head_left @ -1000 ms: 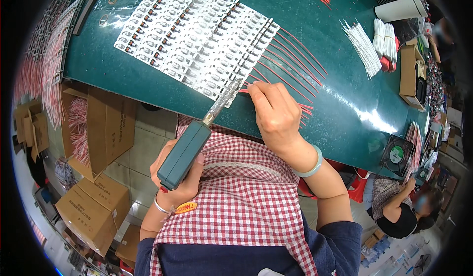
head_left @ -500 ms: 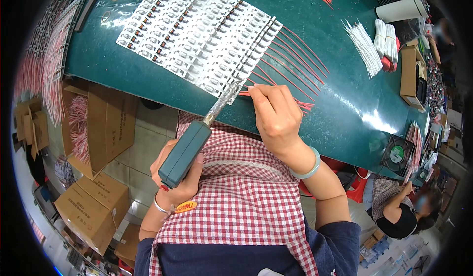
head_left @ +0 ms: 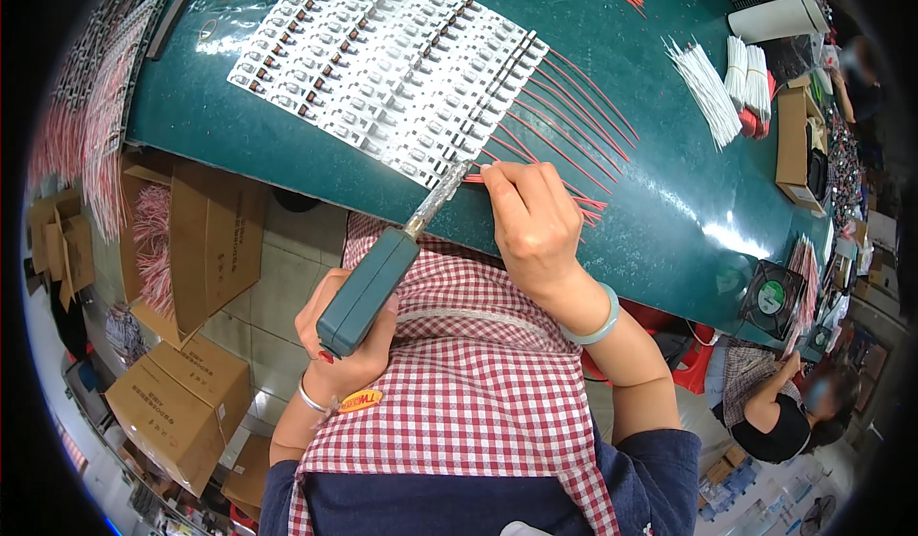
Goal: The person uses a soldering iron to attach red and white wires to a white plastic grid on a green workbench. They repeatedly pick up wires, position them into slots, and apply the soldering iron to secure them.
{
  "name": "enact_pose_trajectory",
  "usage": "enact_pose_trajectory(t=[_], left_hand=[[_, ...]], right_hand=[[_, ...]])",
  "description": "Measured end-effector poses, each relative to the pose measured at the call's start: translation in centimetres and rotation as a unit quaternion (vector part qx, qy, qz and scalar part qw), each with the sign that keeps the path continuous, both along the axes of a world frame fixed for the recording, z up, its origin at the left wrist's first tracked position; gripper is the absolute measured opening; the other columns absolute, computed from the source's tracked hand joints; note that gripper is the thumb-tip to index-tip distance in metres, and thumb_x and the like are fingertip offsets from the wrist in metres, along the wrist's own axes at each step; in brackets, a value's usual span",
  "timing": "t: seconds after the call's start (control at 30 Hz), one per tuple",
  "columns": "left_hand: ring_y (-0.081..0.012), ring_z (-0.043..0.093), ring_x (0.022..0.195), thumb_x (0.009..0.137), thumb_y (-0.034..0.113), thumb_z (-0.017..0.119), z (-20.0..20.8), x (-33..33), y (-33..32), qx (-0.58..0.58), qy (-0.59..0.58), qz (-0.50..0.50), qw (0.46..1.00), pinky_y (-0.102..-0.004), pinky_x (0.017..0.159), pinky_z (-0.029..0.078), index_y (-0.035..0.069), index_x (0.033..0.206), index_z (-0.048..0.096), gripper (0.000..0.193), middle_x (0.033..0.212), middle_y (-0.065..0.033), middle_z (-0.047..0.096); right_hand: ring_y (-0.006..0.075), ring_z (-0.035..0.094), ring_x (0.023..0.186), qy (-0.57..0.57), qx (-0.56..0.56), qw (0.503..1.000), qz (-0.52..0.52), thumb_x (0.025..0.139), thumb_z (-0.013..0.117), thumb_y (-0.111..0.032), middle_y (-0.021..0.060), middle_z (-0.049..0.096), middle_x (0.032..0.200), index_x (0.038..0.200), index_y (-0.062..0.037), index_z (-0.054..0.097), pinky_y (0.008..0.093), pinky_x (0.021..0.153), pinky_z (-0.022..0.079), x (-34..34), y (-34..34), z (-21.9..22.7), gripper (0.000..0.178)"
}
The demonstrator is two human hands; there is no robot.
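Note:
My left hand (head_left: 339, 330) is wrapped around the dark green handle of a soldering iron (head_left: 375, 289). The iron's metal shaft slants up and right, its tip at the lower right corner of a white circuit board panel (head_left: 382, 67). Rows of small components cover that panel. Beside the tip, my right hand (head_left: 535, 225) pinches a red wire (head_left: 475, 178) between thumb and fingers, its end at the panel edge. Several more red wires (head_left: 574, 125) fan out rightward from the same edge. Whether the tip touches the joint is too small to tell.
The panel lies on a green table (head_left: 669, 249). White wire bundles (head_left: 708, 96), a white cup-like cylinder (head_left: 779, 21) and a small fan (head_left: 771, 299) stand to the right. Wired boards (head_left: 110, 106) overhang the left end. Cardboard boxes (head_left: 182, 407) sit below left; a co-worker (head_left: 779, 397) is at right.
The soldering iron and my left hand have shifted slightly up and right. My right hand keeps its pinch near the same spot, and the panel has barely moved.

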State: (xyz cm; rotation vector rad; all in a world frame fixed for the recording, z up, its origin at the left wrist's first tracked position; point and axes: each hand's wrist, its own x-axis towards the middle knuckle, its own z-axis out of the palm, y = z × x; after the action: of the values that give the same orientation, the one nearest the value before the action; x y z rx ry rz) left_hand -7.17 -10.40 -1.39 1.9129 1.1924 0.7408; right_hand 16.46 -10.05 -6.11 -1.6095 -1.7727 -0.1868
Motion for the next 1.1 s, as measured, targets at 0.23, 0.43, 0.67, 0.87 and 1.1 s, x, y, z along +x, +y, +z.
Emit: enact_pose_trajectory(t=[0.23,0.43,0.67,0.87,1.1], left_hand=[[-0.0270,0.069,0.076,0.072,-0.003,0.077,-1.4,-1.6,-1.2,-0.001,-0.020,0.021,1.000,-0.0318,0.066,0.055,-0.007,0.096,0.068,0.025,0.092,-0.0176,0.068],[-0.0269,0.070,0.081,0.074,-0.002,0.077,-1.2,-1.8,-1.1,0.014,-0.024,0.014,1.000,-0.0322,0.070,0.056,-0.007,0.100,0.069,0.028,0.095,-0.0187,0.070],[-0.0272,0.070,0.081,0.074,-0.003,0.076,-1.4,-2.2,-1.5,0.013,-0.022,0.019,1.000,-0.0326,0.070,0.056,-0.007,0.099,0.069,0.027,0.095,-0.0183,0.070],[-0.0288,0.070,0.079,0.072,-0.004,0.076,-0.9,-1.8,-1.3,0.045,-0.016,0.005,0.999,-0.0332,0.068,0.056,-0.007,0.095,0.070,0.024,0.092,-0.0181,0.070],[-0.0296,0.071,0.079,0.072,-0.004,0.075,-0.8,-1.8,-1.6,0.035,-0.023,0.012,0.999,-0.0338,0.068,0.057,-0.008,0.093,0.070,0.022,0.090,-0.0180,0.069]], right_hand=[[0.0229,0.060,0.071,0.000,-0.005,1.000,-0.001,0.072,0.072,0.007,0.0093,0.067,0.087,0.096,0.0018,0.068,0.0326,0.059,0.050,-0.1,0.0,0.1,0.025],[0.0238,0.060,0.077,-0.009,0.001,1.000,0.010,0.068,0.068,0.002,0.0102,0.064,0.090,0.095,0.0040,0.067,0.0331,0.062,0.051,0.2,-0.1,-0.2,0.027],[0.0237,0.060,0.077,0.018,0.002,1.000,0.020,0.070,0.069,0.001,0.0102,0.065,0.090,0.098,0.0046,0.068,0.0337,0.061,0.050,-0.4,-1.0,0.3,0.027],[0.0227,0.059,0.075,0.023,-0.001,0.999,0.022,0.071,0.071,0.001,0.0098,0.064,0.088,0.097,0.0041,0.069,0.0318,0.059,0.049,-0.7,-1.2,-0.1,0.026],[0.0225,0.059,0.074,0.019,0.003,1.000,0.021,0.072,0.071,0.001,0.0093,0.064,0.087,0.095,0.0038,0.068,0.0318,0.059,0.049,-1.0,-1.2,-0.1,0.024]])
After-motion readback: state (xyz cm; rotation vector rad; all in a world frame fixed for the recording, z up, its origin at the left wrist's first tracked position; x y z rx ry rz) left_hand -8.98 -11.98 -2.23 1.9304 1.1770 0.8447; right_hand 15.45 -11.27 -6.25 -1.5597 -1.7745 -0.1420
